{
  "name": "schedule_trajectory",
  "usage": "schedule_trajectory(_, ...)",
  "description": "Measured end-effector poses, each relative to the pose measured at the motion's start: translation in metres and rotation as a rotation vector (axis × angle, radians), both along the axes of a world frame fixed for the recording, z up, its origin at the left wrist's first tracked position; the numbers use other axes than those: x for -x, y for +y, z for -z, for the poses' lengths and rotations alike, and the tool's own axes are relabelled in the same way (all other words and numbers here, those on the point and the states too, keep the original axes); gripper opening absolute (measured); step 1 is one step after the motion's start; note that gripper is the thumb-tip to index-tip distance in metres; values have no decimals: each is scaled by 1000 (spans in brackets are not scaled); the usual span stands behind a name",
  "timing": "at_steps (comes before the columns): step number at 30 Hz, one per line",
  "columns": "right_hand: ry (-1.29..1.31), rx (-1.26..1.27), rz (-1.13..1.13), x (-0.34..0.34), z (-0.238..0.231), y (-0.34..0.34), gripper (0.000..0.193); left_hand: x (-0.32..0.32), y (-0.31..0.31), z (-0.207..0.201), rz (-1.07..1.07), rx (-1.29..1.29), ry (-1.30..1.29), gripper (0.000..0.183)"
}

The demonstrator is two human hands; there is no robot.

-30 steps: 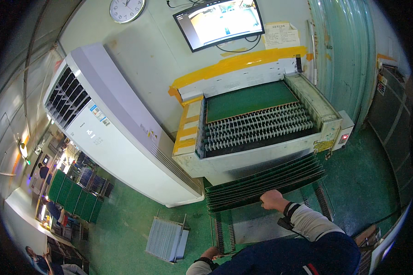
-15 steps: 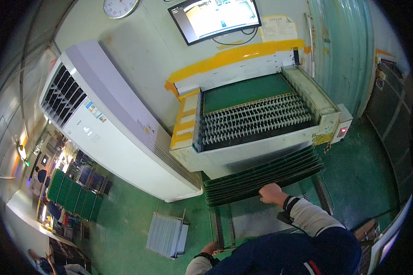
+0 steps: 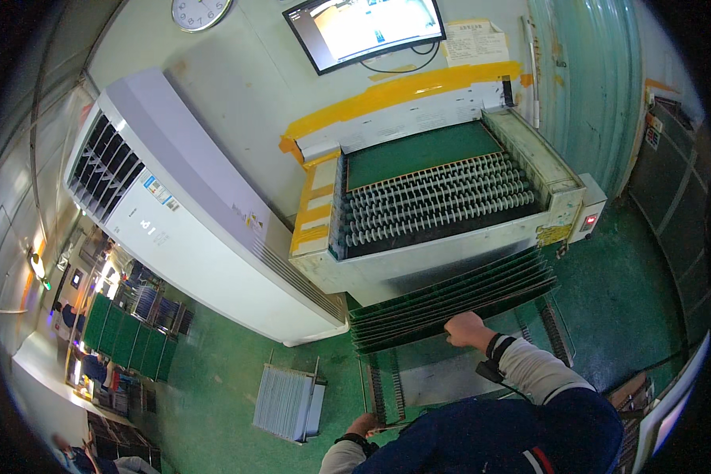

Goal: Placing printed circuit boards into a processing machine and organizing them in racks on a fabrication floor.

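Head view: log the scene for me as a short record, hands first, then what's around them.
Left hand: at the near left corner of the rack, grip unclear
Right hand: knuckles up, at the near edge of the boards, grip unclear
Boards: thin, green, in a row toward the rack's far end
Rack: dark toothed strips at left and right
Machine: beyond the boards, red light on its right side
Rollers: several rows, inside the machine
Green panel: behind the rollers
Air conditioner: white, left of the machine
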State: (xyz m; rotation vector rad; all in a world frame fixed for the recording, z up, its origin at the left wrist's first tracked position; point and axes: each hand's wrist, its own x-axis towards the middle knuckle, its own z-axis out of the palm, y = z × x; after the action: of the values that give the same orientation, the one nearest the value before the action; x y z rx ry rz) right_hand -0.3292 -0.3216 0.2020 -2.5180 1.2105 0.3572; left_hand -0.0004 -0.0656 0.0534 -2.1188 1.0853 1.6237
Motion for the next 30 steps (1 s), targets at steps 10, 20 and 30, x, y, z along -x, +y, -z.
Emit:
schedule_trajectory(10, 5, -42, -7, -1, 2, -5, 30, -5, -1, 8, -43, -28, -2, 18)
schedule_trajectory(20, 9, -36, -31, -3, -7, -4, 30, -23, 23, 44, -332, 95, 201, 18)
schedule_trajectory(30, -68, 10, -8, -3, -2, -11, 24, -15, 5, 31, -201, -116, 49, 19)
